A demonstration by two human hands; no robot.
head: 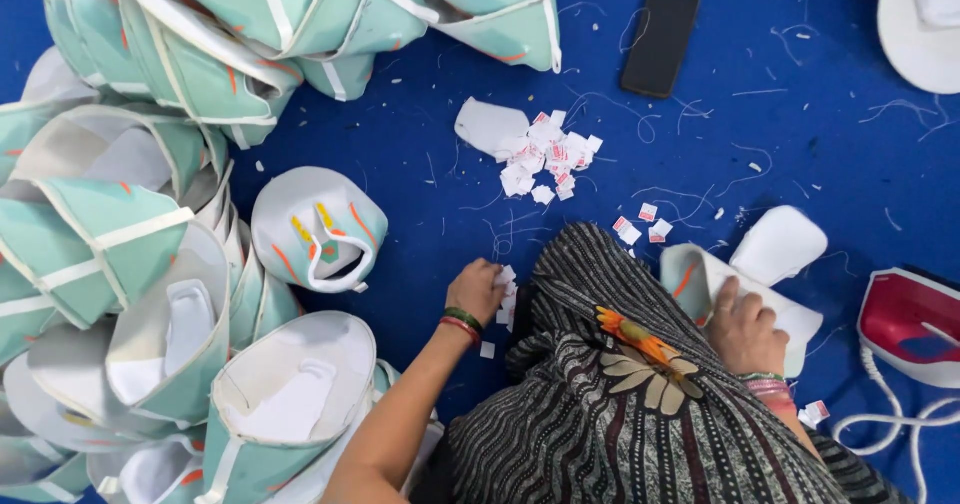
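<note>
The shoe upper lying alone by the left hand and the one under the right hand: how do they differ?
The lone shoe upper lies free and curved into shape, tongue showing; the upper under the right hand is pressed flat and half hidden by patterned cloth. The left hand touches small paper tags instead. Both uppers are mint green with orange marks.

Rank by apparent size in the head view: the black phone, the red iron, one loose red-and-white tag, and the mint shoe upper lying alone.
1. Mint shoe upper, largest.
2. Red iron, though the frame edge cuts it off, so its rank against the phone is unsure.
3. Black phone.
4. Loose tag, clearly smallest.
</note>
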